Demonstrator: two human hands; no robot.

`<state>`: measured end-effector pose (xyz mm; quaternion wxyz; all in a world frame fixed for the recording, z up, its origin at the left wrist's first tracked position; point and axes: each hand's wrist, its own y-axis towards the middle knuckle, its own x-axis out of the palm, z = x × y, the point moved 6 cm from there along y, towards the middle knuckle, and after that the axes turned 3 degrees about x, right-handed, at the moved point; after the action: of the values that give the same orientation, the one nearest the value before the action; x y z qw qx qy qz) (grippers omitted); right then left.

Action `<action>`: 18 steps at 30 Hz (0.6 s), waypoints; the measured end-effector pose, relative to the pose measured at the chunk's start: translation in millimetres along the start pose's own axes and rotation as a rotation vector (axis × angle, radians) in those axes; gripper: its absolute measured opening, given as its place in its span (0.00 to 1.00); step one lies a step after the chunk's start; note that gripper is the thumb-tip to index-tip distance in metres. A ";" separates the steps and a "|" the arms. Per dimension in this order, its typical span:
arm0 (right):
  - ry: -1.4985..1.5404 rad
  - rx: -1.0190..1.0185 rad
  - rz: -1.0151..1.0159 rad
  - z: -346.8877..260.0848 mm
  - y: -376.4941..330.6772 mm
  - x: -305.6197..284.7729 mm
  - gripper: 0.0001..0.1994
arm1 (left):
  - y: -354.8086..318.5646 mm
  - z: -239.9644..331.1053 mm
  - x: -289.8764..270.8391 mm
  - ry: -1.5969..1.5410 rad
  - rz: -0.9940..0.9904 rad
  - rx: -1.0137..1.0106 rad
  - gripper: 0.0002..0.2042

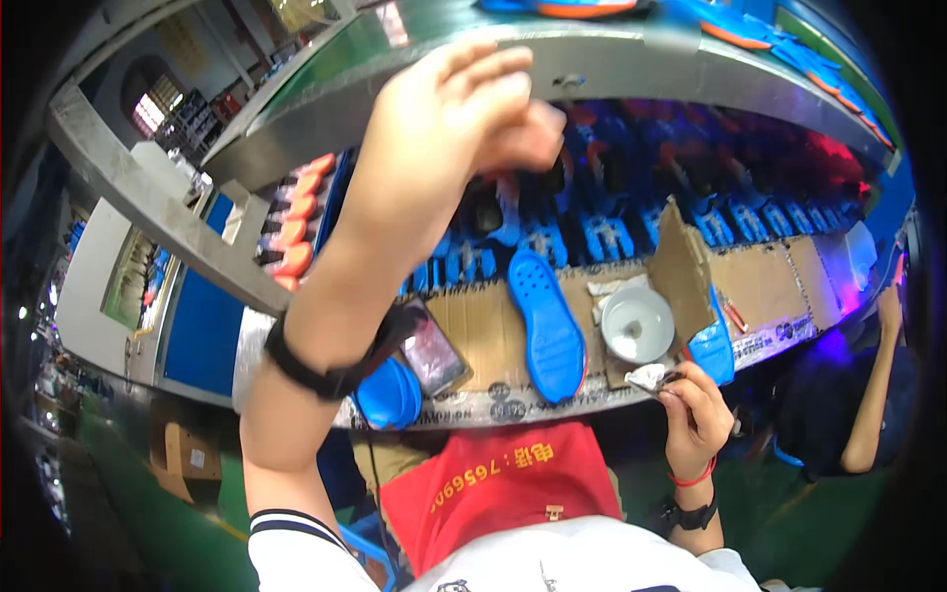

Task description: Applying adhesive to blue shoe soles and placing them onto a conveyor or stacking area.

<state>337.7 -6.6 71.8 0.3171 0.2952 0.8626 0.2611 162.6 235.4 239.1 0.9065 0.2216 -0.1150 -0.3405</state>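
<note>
My left hand is raised at the metal edge of the green-topped shelf, over a row of blue shoe parts. Its fingers look bent but are smeared by motion, and whether they hold anything is hidden. My right hand is closed in a pinch on a short dark stick with a white wad at its tip. The wad is just below a white bowl with a little clear or whitish stuff in it. A blue shoe sole lies on the cardboard between my hands.
A phone and blue cup-like pieces lie near my left forearm. A cardboard flap stands beside the bowl. Orange-and-blue soles rest on the upper shelf, orange pieces at left. Another person's arm is at right.
</note>
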 end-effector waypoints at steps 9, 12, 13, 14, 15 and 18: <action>0.012 -0.044 -0.093 1.6 -5.8 32.9 0.09 | -274.7 -50.0 -118.9 1.324 0.609 -0.531 0.30; 0.013 -0.054 -0.128 -0.3 -7.2 42.6 0.09 | -338.4 -88.9 -144.1 1.380 0.536 -0.733 0.27; 0.011 -0.061 -0.138 -1.1 -7.8 45.6 0.09 | -351.3 -101.4 -151.6 1.240 0.569 -0.723 0.25; 0.016 -0.061 -0.143 -1.7 -8.4 48.4 0.10 | -365.0 -115.4 -158.5 1.055 0.615 -0.793 0.23; 0.027 -0.050 -0.147 -1.8 -9.2 50.3 0.10 | -370.7 -119.6 -164.7 1.069 0.615 -0.786 0.23; 0.015 -0.055 -0.156 -3.9 -10.7 54.0 0.10 | -377.8 -126.7 -178.6 0.848 0.736 -0.756 0.21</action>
<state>297.5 21.4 46.3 0.3379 0.2166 0.8779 0.2613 -138.3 142.7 -63.5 0.9453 -0.0497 0.3096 0.0900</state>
